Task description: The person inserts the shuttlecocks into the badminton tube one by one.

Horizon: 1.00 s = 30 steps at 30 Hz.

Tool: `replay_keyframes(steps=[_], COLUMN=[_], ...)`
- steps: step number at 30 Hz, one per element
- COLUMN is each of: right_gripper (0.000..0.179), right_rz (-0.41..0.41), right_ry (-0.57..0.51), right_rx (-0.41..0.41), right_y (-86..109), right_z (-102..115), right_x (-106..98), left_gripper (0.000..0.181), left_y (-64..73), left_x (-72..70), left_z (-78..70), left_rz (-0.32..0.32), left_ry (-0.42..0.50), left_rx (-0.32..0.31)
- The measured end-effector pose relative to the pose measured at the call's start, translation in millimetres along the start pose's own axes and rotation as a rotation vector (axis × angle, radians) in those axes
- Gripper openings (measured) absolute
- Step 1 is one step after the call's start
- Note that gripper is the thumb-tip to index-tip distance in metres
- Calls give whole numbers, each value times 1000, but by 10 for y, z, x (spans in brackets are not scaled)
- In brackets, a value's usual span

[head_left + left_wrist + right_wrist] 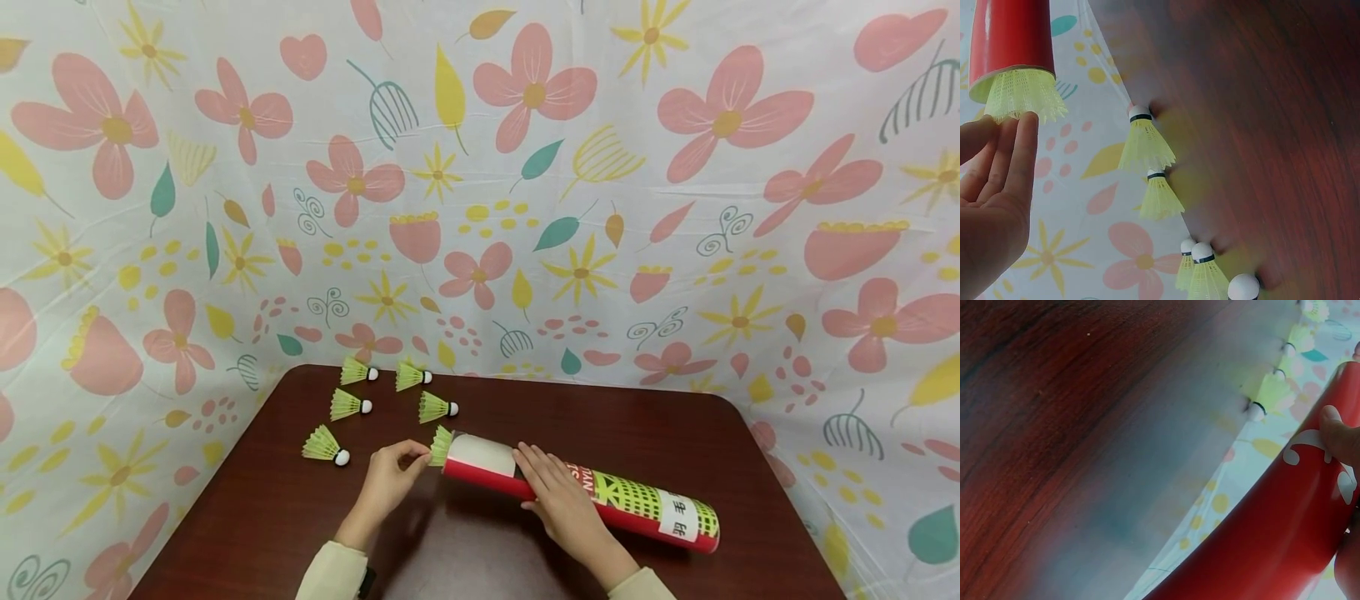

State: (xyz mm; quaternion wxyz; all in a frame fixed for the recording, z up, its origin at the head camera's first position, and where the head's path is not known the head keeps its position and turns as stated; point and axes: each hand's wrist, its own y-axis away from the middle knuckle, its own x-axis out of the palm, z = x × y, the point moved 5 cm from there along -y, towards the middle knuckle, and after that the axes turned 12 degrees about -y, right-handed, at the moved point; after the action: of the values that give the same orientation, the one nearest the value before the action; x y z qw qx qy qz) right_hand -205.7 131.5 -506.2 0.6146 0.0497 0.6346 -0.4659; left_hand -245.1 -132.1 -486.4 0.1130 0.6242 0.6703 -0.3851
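A shuttlecock with a yellow-green skirt sits partly inside the left mouth of a long shuttlecock tube. Its head is hidden in the tube. With thumb and fingertips, my left hand pinches the rim of the skirt, as the left wrist view also shows on the shuttlecock. My right hand grips the tube around its middle, its thumb on the red side in the right wrist view. The tube lies slanted, its left end farther back and seemingly raised off the table.
Several loose shuttlecocks lie on the dark wooden table at the back left; the nearest shuttlecock is left of my left hand. A flower-patterned cloth hangs behind and beside the table.
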Motion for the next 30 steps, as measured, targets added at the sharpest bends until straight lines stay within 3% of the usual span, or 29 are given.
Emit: replay_keyframes(steps=[7, 15, 24, 30], right_gripper=[86, 87, 87, 59], right_rz=[-2, -11, -33, -45], right_ry=[-10, -10, -19, -17], right_rx=[-13, -27, -33, -44], right_y=[1, 0, 25, 28], right_z=[16, 31, 29, 30], right_x=[-4, 12, 36, 40], left_gripper=[4, 9, 4, 5], left_y=[7, 24, 43, 49], left_x=[34, 102, 175, 178], left_z=[4, -41, -12, -26], left_rz=[2, 21, 69, 40], left_ry=[12, 38, 47, 69], left_rx=[6, 60, 19, 80])
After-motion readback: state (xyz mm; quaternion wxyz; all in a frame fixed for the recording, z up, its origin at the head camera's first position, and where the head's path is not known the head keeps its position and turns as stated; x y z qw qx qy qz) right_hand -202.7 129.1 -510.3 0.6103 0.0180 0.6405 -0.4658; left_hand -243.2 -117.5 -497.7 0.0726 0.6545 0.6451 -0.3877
